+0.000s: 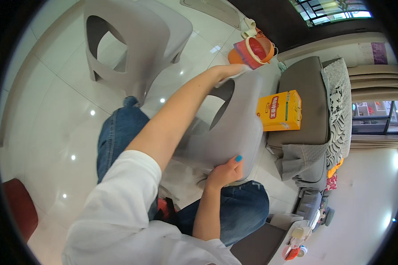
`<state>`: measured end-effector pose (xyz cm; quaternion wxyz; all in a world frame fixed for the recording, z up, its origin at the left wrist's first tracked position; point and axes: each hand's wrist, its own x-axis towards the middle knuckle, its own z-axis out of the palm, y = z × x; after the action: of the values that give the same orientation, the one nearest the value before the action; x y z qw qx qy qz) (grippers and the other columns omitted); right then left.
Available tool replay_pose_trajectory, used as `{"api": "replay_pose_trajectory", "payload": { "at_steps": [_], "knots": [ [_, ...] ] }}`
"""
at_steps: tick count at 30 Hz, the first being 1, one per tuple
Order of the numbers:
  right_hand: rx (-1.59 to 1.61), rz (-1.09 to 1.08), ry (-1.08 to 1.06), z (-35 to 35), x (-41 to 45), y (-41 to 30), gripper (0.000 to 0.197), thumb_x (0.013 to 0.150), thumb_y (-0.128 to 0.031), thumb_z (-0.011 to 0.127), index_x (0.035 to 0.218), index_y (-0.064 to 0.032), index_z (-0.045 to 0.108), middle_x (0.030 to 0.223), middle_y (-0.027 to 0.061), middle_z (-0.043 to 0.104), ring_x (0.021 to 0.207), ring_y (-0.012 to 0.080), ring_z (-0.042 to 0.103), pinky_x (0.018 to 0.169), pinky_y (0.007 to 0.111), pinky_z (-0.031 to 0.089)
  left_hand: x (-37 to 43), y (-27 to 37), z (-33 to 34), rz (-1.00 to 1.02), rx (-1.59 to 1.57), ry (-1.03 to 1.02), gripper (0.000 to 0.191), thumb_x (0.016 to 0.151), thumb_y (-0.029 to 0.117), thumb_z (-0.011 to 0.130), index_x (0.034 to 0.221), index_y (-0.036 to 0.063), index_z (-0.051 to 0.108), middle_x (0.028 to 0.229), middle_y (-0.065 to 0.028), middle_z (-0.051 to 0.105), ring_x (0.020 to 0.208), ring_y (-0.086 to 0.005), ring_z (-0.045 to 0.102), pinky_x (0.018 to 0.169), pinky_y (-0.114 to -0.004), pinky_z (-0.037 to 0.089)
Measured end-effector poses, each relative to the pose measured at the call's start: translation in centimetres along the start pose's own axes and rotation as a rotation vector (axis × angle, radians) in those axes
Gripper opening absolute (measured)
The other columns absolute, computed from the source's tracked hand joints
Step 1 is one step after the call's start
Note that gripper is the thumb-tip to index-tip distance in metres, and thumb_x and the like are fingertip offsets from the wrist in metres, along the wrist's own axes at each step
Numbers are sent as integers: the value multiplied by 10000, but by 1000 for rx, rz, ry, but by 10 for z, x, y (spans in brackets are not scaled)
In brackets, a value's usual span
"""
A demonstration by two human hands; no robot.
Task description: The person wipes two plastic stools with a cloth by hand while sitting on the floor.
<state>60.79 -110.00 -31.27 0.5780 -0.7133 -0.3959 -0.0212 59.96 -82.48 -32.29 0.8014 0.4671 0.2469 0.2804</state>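
A grey plastic stool (215, 142) with a large rounded cut-out in its side is tilted in front of me, between my jeans-clad knees. My left hand (231, 70) reaches to its far edge and presses a white cloth (223, 82) against it. The fingers there are mostly hidden. Nearer to me, my right hand (226, 173) grips the stool's edge, its blue-nailed thumb lying on the seat side. The rest of its fingers are curled out of sight.
A second grey stool (146, 43) stands on the glossy tiled floor (59, 116). Beyond lie an orange bucket (235, 57) with a red basin (257, 48), and a yellow carton (278, 111) by the grey sofa (301, 99). A dark red object (20, 208) is at the left rim.
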Motion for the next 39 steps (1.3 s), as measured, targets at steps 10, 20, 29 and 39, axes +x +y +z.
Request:
{"api": "replay_pose_trajectory", "payload": {
  "at_steps": [10, 20, 29, 39],
  "knots": [
    [47, -52, -21, -9, 18, 26, 501, 889, -422, 445, 703, 33, 544, 503, -22, 353, 484, 62, 293, 417, 250, 218, 20, -27, -27, 145, 105, -184, 298, 851, 334, 416, 984, 137, 596, 1044, -50, 568, 890, -144, 516, 780, -283, 394],
    [230, -75, -177, -59, 61, 86, 485, 835, -421, 517, 695, 42, 555, 555, -14, 446, 504, 84, 361, 461, 226, 284, -18, -58, 12, 535, 327, 373, 444, 898, 249, 256, 1209, 1, 454, 1226, -162, 482, 1120, -295, 441, 948, -368, 328],
    [516, 372, -257, -194, 101, 136, 402, 875, -323, 402, 1079, -2, 534, 1011, 89, 563, 894, 181, 551, 749, 307, 449, -81, -122, 117, 609, 539, 570, 453, 905, 274, 319, 1278, 25, 379, 1310, -165, 390, 1225, -285, 342, 1002, -386, 266],
    [-243, -61, -240, -142, 142, -17, 287, 901, -207, 445, 769, 14, 571, 667, 48, 545, 603, 99, 488, 597, 233, 400, -31, -121, 61, 195, 432, 337, 401, 920, 295, 308, 1109, 54, 569, 1061, -175, 587, 965, -300, 560, 839, -347, 416]
  ]
}}
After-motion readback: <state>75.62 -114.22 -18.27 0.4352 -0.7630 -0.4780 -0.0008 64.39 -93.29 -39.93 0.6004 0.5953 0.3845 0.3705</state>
